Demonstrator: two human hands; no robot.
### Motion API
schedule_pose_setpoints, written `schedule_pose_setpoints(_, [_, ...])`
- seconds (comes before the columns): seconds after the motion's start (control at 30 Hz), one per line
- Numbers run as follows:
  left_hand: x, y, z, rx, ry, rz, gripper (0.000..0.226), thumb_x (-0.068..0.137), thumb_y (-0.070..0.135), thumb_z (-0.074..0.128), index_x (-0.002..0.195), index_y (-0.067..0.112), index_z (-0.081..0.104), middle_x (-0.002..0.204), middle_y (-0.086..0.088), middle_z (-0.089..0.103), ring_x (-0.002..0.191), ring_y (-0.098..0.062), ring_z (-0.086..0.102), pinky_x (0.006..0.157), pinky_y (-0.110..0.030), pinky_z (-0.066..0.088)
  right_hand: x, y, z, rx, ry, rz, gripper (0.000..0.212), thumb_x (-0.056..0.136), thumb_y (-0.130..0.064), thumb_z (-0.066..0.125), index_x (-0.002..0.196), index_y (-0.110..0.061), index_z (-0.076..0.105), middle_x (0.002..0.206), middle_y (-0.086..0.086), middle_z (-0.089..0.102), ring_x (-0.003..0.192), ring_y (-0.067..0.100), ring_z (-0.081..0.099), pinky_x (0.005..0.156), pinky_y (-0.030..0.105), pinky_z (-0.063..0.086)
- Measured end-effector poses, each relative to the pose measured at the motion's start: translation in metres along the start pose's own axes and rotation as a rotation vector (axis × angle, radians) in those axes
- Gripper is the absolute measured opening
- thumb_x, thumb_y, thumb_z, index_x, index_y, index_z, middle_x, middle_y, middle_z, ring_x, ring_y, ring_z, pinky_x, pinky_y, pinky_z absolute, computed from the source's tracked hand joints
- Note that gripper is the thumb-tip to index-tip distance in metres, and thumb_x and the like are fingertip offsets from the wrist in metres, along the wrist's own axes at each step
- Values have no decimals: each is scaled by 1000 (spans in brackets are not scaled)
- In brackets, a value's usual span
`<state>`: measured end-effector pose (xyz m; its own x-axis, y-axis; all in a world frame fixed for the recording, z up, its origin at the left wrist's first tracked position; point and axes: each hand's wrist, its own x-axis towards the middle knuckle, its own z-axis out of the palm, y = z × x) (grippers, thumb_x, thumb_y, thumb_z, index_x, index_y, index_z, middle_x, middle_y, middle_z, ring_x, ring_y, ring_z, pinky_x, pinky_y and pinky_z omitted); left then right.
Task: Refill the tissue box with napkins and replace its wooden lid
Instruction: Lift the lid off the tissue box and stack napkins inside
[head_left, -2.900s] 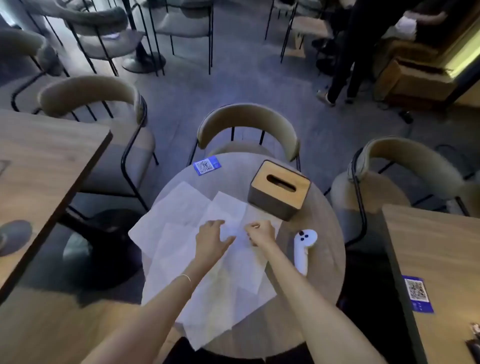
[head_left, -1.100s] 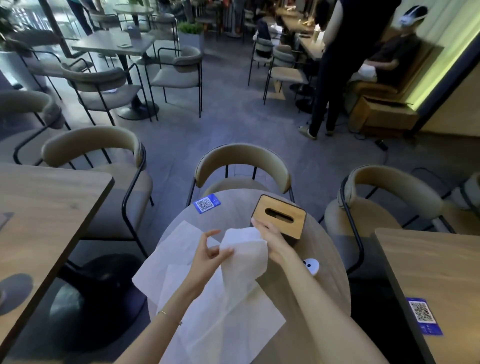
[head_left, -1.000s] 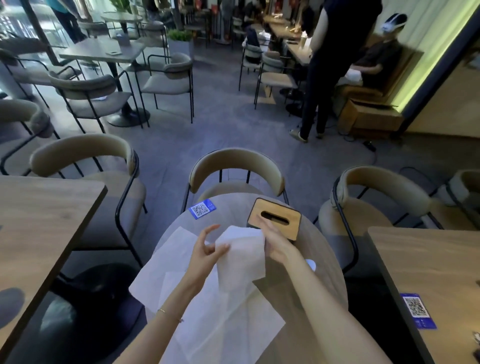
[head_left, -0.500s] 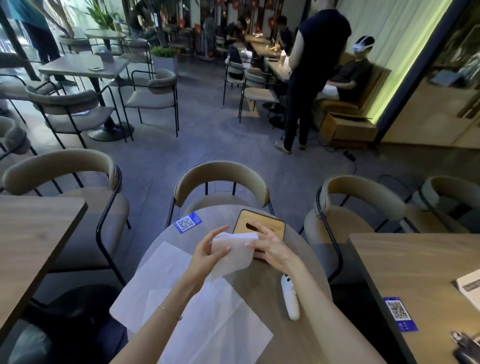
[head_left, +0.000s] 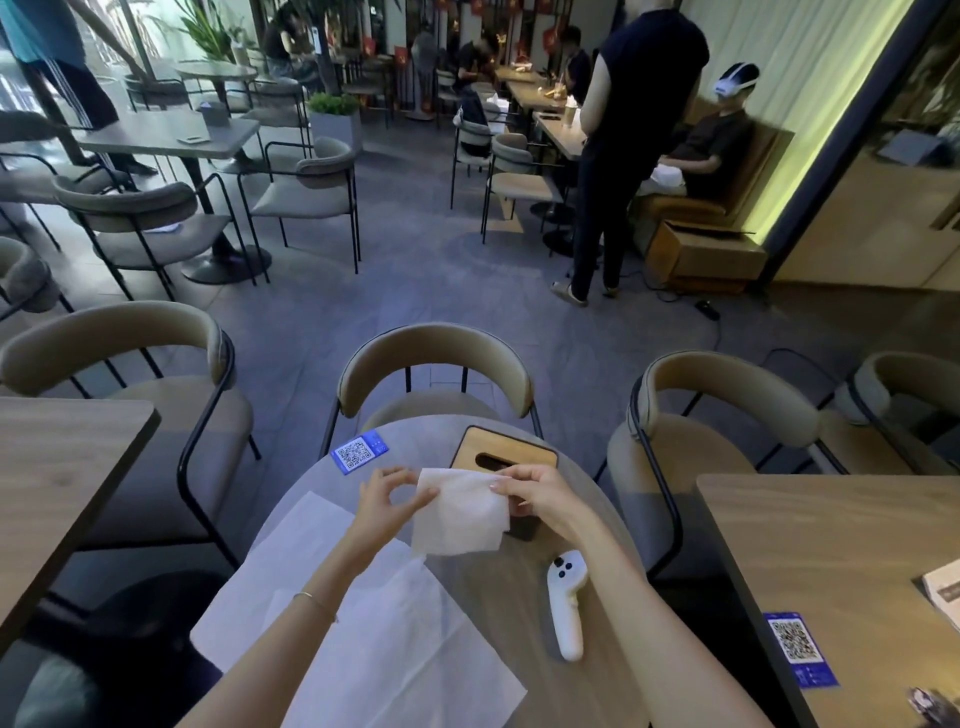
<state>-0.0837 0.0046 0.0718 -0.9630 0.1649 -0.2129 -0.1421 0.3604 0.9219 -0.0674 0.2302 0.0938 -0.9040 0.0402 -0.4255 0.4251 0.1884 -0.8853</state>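
Both hands are holding one folded napkin (head_left: 460, 512) up over the round desk (head_left: 498, 582), just in front of the tissue box (head_left: 503, 454). Left hand (head_left: 387, 501) is pinching the soft, crinkly white sheet at its left edge w/ thumb & fingers; right hand (head_left: 537, 493) is gripping the top right corner. Box is rectangular, its slotted wooden lid (head_left: 514, 451) sitting on top. Flat napkins (head_left: 363, 639) are lying spread near the desk's left edge. A smooth white controller (head_left: 565, 605) is lying at right.

One tissue box (head_left: 503, 457), one controller (head_left: 566, 605), two QR cards (head_left: 359, 452), one folded napkin (head_left: 460, 512)
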Motion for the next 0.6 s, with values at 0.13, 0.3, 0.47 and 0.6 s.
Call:
schedule_pose_setpoints(0.13, [-1,-4,-8,-252,-103,-113,18,92,38,57,102,25,66,106,-1,66,99,-18,63,69,-19,49,26,9,7,-249,227,-61,7,88,-25,65,95,-25,62,97,-8,61,101,16,59,73,17,46])
schedule_pose_setpoints(0.3, [6,-18,8,-235,-178,-251,10,91,41,57,90,37,66,98,12,63,93,-7,60,67,-15,47,54,18,18,-603,83,-24,56,86,-38,63,136,-16,49,140,4,53,129,23,48,106,37,39])
schedule_pose_setpoints(0.47, [15,-15,27,-237,-214,-279,15,93,41,55,91,39,69,94,14,67,91,-5,63,65,-13,46,69,21,23,-647,19,-23,54,79,-39,69,128,-25,52,135,1,54,124,22,49,105,41,42])
schedule_pose_setpoints(0.6, [22,-18,35,-262,-204,-282,15,94,34,54,92,33,70,95,11,70,91,-4,65,69,-16,48,72,19,19,-558,21,-126,42,75,-35,73,110,-22,54,119,-4,56,114,18,51,97,34,43])
